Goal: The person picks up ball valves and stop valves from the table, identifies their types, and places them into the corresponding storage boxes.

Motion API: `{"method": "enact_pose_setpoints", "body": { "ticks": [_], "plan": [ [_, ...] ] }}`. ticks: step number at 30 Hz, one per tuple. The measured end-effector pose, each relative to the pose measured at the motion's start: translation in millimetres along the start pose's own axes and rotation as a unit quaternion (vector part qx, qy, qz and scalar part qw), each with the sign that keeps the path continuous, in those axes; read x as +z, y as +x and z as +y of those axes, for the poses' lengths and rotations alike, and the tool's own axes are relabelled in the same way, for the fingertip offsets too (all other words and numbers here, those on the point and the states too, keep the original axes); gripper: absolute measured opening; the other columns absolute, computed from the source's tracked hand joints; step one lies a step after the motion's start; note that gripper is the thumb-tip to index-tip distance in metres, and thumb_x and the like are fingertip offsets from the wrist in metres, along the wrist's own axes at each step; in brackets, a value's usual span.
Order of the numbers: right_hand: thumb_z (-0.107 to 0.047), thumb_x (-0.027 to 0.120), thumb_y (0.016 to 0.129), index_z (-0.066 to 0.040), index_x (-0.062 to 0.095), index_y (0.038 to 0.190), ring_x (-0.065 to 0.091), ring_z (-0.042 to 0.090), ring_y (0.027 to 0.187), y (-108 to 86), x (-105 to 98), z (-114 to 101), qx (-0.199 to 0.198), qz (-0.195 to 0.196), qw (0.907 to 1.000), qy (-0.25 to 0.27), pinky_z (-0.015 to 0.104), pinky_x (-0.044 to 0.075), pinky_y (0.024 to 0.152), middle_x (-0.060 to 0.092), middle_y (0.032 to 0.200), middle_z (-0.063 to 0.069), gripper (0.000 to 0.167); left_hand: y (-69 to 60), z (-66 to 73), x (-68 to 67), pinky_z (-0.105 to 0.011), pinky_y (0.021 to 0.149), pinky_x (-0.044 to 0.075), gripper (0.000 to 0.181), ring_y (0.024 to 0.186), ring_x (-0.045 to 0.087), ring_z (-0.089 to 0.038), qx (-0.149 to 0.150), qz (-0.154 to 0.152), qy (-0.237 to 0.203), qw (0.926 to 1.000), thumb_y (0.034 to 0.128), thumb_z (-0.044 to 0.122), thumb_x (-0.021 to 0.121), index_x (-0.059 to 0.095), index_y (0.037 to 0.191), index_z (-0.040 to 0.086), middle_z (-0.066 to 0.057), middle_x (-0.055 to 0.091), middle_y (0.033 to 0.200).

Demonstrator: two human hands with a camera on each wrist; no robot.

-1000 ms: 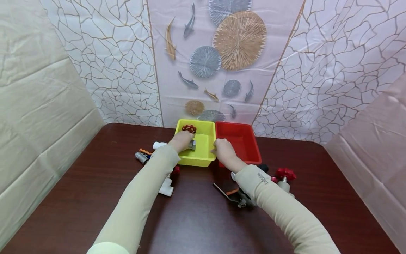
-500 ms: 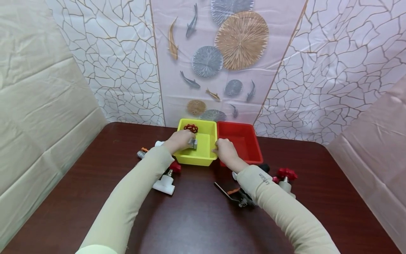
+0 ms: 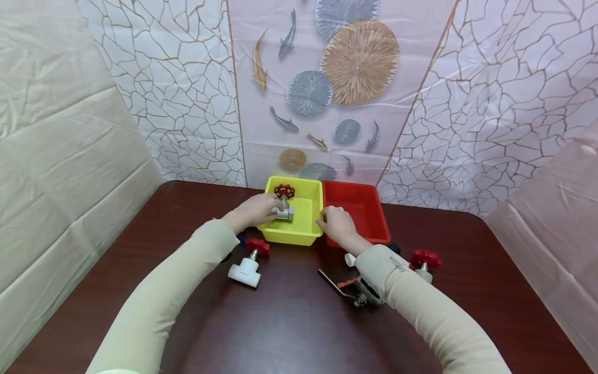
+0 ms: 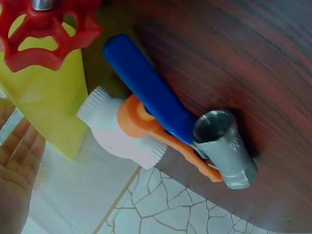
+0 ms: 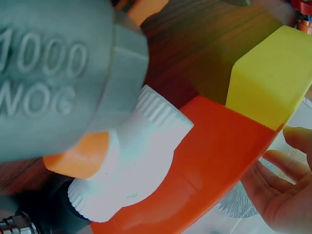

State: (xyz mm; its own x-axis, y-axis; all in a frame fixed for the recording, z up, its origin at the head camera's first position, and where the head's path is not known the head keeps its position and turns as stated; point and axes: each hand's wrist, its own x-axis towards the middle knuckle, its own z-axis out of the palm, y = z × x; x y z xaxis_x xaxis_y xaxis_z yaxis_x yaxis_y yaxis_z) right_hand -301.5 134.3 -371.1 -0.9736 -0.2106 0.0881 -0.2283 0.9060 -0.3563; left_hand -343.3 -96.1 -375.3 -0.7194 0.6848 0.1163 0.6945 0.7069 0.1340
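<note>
My left hand (image 3: 254, 209) is over the left side of the yellow bin (image 3: 304, 239), its fingers loosely extended by a metal valve with a red handwheel (image 3: 284, 191). The valve's metal body (image 3: 283, 213) lies inside the bin. In the left wrist view, this hand (image 4: 18, 175) shows relaxed fingers with nothing visible between them. My right hand (image 3: 340, 225) rests where the rims of the yellow bin and the red bin (image 3: 380, 226) meet. In the right wrist view its fingers (image 5: 278, 183) look loosely bent at the rim; their contact is partly hidden.
A white tee valve (image 3: 246, 271) with a red wheel stands before the yellow bin. Behind my left forearm are a blue-handled metal valve (image 4: 229, 161) and a white, orange-handled valve (image 4: 107, 126). Several valves, including a metal lever valve (image 3: 369, 293), lie near my right forearm.
My left hand has let go of the metal valve in the yellow bin and drawn back leftward, uncovering more of it. My right hand has stayed at the bins' rim.
</note>
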Motion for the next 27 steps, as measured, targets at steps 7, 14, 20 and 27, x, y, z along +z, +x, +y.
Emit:
{"method": "enact_pose_setpoints", "body": {
  "ticks": [7,14,20,27],
  "plan": [
    [-0.015,0.062,0.09,0.001,0.066,0.111,0.064,0.023,0.076,-5.2,-3,2,-0.01,0.011,0.9999,0.002,0.039,0.055,0.077,0.07,0.1,0.016,0.027,-12.3,-0.8,-1.4,-0.039,0.081,0.051,0.014,0.094,0.061,-0.025,0.017,0.027,0.03,0.999,0.0884,0.014,0.064,0.071,0.1,0.009,-0.01,0.066,0.101],
    [-0.017,0.062,0.09,0.0,0.066,0.113,0.064,0.028,0.087,-12.8,-2,-1,-0.033,0.022,0.9992,-0.005,0.041,0.054,0.08,0.068,0.108,0.017,0.029,-23.2,-3.9,-4.1,-0.04,0.083,0.051,0.017,0.099,0.059,-0.026,0.005,0.037,0.03,0.9989,0.087,0.012,0.064,0.071,0.102,0.01,-0.008,0.066,0.103],
    [-0.016,0.063,0.088,0.001,0.064,0.115,0.059,0.033,0.102,-20.0,-2,-7,-0.057,0.023,0.9981,-0.003,0.044,0.051,0.088,0.062,0.116,0.02,0.032,-35.3,-6.8,-5.5,-0.041,0.085,0.05,0.02,0.103,0.059,-0.025,0.003,0.039,0.02,0.999,0.0871,0.012,0.064,0.069,0.107,0.012,-0.007,0.065,0.109],
    [-0.02,0.065,0.088,-0.002,0.061,0.122,0.052,0.036,0.111,-24.1,1,-16,-0.082,0.001,0.9965,0.019,0.048,0.045,0.094,0.059,0.123,0.018,0.038,-53.4,-7.1,-5.3,-0.042,0.086,0.05,0.028,0.106,0.059,-0.025,-0.026,0.018,0.001,0.9995,0.09,0.019,0.063,0.065,0.118,0.012,-0.008,0.063,0.113]
  ]
}}
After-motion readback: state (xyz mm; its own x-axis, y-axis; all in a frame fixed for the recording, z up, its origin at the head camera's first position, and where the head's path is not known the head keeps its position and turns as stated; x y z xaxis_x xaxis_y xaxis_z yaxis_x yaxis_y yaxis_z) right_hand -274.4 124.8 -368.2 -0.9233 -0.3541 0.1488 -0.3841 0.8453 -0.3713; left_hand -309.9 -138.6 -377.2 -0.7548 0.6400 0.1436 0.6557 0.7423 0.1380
